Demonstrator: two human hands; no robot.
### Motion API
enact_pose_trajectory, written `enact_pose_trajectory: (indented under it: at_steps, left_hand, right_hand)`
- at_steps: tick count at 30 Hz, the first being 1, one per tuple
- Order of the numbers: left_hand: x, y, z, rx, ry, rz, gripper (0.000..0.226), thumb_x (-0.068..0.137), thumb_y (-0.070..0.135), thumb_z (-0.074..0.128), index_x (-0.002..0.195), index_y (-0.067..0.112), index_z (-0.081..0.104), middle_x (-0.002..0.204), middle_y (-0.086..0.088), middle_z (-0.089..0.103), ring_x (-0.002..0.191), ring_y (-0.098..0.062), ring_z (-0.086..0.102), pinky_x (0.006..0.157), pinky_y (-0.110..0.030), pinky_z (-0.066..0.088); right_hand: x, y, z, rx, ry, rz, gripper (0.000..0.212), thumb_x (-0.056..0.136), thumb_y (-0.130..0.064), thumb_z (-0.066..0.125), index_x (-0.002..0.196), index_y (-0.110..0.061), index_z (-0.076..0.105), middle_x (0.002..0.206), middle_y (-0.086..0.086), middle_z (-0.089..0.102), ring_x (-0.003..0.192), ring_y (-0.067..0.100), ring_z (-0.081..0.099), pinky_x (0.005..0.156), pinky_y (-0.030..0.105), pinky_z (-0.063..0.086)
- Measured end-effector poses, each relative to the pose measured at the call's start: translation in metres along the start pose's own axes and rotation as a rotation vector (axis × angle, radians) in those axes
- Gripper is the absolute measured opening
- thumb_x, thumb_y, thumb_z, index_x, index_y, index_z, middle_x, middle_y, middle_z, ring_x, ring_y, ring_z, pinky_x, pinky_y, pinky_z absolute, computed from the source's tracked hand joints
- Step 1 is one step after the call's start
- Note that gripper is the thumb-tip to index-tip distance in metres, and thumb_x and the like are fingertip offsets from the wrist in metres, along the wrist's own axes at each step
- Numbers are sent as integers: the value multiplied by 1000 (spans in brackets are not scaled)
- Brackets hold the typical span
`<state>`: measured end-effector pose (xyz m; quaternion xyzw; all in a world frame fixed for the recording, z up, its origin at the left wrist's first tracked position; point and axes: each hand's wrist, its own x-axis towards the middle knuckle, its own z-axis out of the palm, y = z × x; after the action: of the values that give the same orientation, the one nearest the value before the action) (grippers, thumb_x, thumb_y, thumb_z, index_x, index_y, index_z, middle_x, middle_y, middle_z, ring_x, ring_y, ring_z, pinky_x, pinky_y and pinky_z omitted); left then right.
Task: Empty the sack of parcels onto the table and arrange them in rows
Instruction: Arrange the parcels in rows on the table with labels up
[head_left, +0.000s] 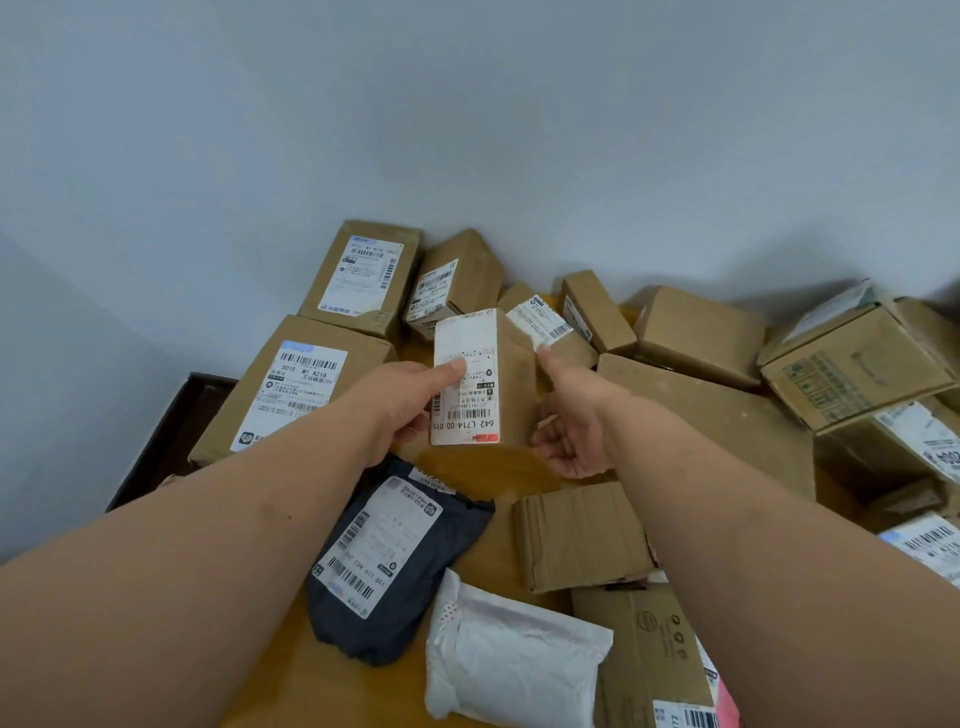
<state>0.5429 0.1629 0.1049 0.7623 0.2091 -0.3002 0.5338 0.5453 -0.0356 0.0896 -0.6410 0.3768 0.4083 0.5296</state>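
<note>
One small cardboard parcel is held upright above the wooden table, label facing the camera. The left hand grips its left edge, thumb curled across the label. The right hand is at the parcel's right side with thumb raised against the upper edge and fingers loosely curled below; whether those fingers actually clamp the box cannot be determined. Along the wall on the left lie two flat labelled boxes, a large one nearest and a second behind it. Beyond the held parcel, three smaller boxes are crowded together, some tilted. To the right, an unsorted heap of cartons lies overlapping; at least five are countable, the rest cut off by the frame edge. In the near field: one dark grey poly mailer, one white padded mailer, one flattened corrugated parcel, and one printed carton at the bottom edge. A large plain cardboard sheet or box lies under the right forearm.
</note>
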Motion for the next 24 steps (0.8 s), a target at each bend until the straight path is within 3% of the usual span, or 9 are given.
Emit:
enact_pose_trajectory:
  at_steps: [3,4,6,8,11,15,17,21,24]
  left_hand:
    - [-1,-3,8,113,53,2,31,100,33,56,124,13,57,86,-1,69,64,-11,55,51,-20,46]
    - [0,-4,9,157,67,9,32,101,30,55,129,15,52,90,-1,69,68,-10,58,52,-20,49]
    - [0,-6,11,248,80,39,36,101,26,54,135,19,47,107,-3,69,85,-14,65,67,-27,57]
    - [1,-7,12,311,74,55,45,100,24,55,143,21,41,124,-5,65,101,-21,66,82,-35,59]
    - [3,-8,10,439,70,90,54,100,27,55,150,23,36,138,-6,57,110,-23,63,92,-38,56]
    - [7,-7,2,765,113,159,49,99,33,51,146,19,42,138,-8,55,108,-24,60,88,-35,55]
    - [10,-6,-3,864,148,183,50,98,37,51,144,20,45,136,-9,53,108,-25,60,86,-36,56]
    - [17,-4,-9,897,246,279,55,94,44,55,145,26,45,137,-7,52,118,-27,56,94,-43,53]
    - [23,1,-13,955,329,323,53,95,42,52,146,29,44,144,-4,46,130,-28,43,105,-48,37]
  right_hand:
    - [-6,3,18,-84,-20,-66,63,88,-72,48,119,-19,57,108,11,63,90,27,61,68,41,51]
    - [-7,4,23,-108,-37,-80,58,91,-66,52,126,-20,55,118,11,62,96,28,61,74,46,53]
    - [-4,7,32,-190,-51,-108,62,91,-58,59,142,-26,46,140,9,52,109,31,59,90,51,53]
    - [1,9,39,-259,-51,-139,69,90,-52,64,149,-28,38,150,7,44,114,31,58,92,50,53]
    - [8,7,48,-320,-47,-188,62,95,-39,62,150,-26,37,147,8,46,108,28,61,90,44,56]
    - [11,-1,57,-365,-50,-243,47,99,-31,56,144,-22,46,125,5,54,102,25,64,89,39,56]
    - [11,-6,61,-429,-35,-267,41,100,-33,55,139,-21,50,127,5,57,98,22,64,83,35,56]
    - [19,-25,62,-449,234,-475,23,98,-33,55,113,-15,57,114,4,62,75,11,54,57,22,43]
    - [29,-45,66,-403,370,-638,43,96,-35,55,136,-19,48,130,8,49,97,23,56,63,27,44]
